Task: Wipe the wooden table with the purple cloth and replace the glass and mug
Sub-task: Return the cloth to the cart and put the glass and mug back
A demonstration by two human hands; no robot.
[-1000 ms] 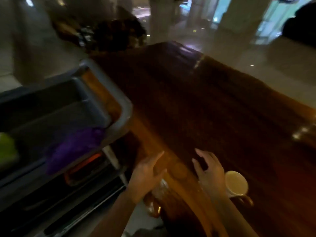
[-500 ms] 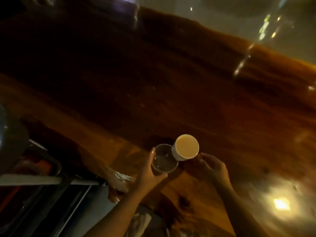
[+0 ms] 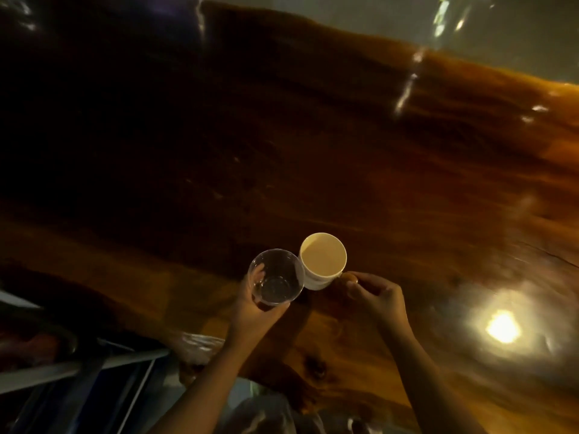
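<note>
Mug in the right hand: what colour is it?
White, or cream in this warm light; the mug shows plainly in the head view.

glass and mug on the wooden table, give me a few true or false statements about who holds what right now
1. The left hand grips the clear glass. True.
2. The white mug lies tipped on its side. False: it is upright, mouth up.
3. The right hand pinches the mug's handle. True.
4. The purple cloth lies on the wooden table. False: no cloth is in view.
5. The glass and mug are far apart. False: they sit side by side.
</note>
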